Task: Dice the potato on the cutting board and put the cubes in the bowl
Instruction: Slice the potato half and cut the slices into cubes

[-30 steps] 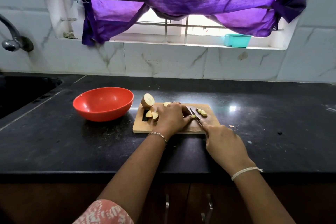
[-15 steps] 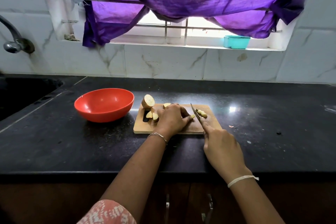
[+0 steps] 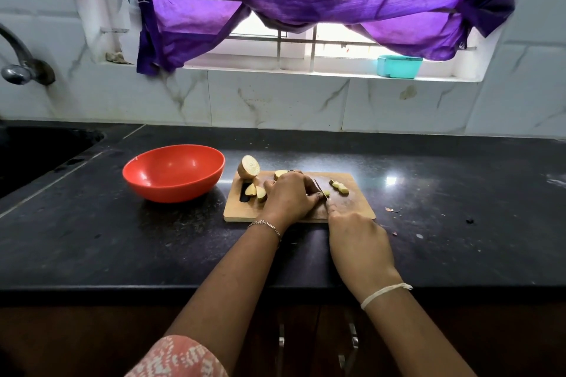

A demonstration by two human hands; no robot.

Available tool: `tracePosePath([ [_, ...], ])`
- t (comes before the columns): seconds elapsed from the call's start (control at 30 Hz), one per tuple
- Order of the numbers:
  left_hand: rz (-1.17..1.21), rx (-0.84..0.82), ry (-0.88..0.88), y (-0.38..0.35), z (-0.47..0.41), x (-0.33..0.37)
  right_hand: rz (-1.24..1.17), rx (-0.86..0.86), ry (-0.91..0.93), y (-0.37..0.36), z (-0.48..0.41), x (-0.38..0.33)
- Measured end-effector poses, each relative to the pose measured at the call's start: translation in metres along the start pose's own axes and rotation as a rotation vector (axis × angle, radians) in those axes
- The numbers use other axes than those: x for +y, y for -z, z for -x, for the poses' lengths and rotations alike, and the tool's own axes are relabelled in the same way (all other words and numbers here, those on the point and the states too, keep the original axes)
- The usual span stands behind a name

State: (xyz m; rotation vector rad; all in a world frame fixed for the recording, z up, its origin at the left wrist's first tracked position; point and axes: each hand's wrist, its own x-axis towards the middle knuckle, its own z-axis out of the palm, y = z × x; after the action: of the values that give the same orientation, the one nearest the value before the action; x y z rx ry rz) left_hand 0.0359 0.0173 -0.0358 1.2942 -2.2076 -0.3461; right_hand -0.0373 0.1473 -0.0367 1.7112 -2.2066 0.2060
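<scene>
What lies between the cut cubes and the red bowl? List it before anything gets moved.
The cut cubes lie on the right part of the cutting board; the red bowl sits left of it. Between them: the knife, the left hand, two wedges and a potato half.

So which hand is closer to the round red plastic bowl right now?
Left. The left hand rests on the wooden cutting board, just right of the round red plastic bowl. The right hand is farther right, holding the knife.
</scene>
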Motion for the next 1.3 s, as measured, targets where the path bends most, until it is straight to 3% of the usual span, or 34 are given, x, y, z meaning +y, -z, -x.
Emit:
tracePosePath([
  [0.33,0.087,-0.006,0.034,0.0,-0.001,-0.005,-0.269,0.071,-0.081,-0.002,0.011,0.01],
  [0.8,0.117,0.003,0.08,-0.001,-0.006,-0.008,-0.247,0.07,-0.057,-0.006,0.008,0.012],
  [1.3,0.1,0.016,0.086,0.0,-0.004,-0.007,-0.022,-0.002,0.05,0.003,0.003,0.0],
])
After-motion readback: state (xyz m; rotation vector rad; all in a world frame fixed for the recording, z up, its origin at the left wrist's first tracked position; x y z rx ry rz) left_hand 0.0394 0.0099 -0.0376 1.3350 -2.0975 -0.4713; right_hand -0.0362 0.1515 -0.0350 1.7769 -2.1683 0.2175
